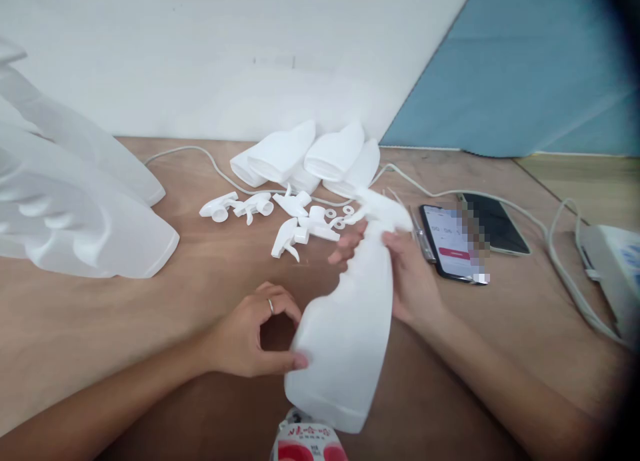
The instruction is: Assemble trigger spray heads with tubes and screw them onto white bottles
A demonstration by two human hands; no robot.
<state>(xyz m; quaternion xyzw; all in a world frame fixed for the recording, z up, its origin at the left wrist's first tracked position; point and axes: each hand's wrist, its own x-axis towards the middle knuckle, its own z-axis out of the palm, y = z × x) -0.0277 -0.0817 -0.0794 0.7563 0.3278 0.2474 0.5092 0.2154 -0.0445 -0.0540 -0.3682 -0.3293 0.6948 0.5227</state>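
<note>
White, ridged plastic bottle [347, 341]: left hand [247, 328] holds its broad lower side, right hand [410, 274] its neck.

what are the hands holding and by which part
A white bottle: the right hand grips its neck, just below the spray head, and the left hand holds its side near the base.

The left forearm [145, 391] reaches in from the near left; the left hand [245, 331] bends into a C, thumb [280, 362] stretched right, nearer than the curled fingers [280, 298]. The right forearm [500, 374] slants from the near right, the right hand [410, 271] farther out, clasped.
</note>
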